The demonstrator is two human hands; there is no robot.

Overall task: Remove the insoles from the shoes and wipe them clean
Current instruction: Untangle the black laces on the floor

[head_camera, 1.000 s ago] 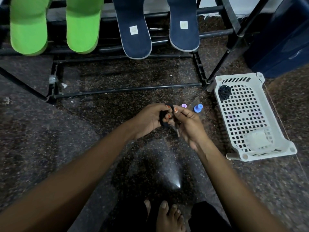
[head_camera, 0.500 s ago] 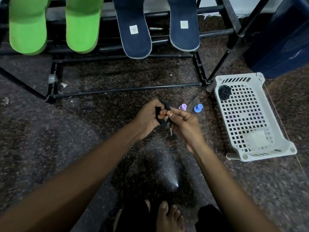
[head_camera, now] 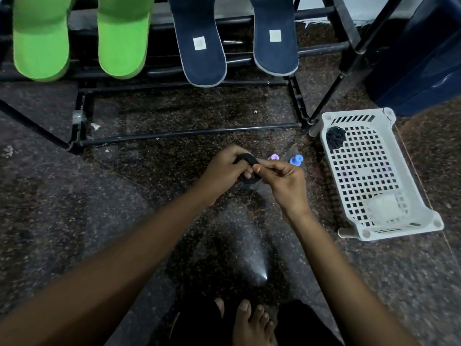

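While a bare foot (head_camera: 252, 323) rested on the speckled floor, both hands met just beyond it. The left hand (head_camera: 224, 171) curled its fingers round a black loop (head_camera: 246, 159), and the right hand (head_camera: 284, 181) pinched the same loop between thumb and forefinger. Just past them lay a purple cap (head_camera: 274, 157) and a blue cap (head_camera: 296, 159), with a white basket (head_camera: 399, 231) to the right. Farthest back, two green insoles (head_camera: 41, 38) and two navy insoles (head_camera: 202, 46) leaned on the black rack (head_camera: 189, 132).

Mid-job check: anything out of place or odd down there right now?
A purple piece and a blue piece lie loose on the floor beside the white basket, not in it. Pale scraps sit by the rack. The left hand and right hand hold a black loop, not the insoles on the rack.
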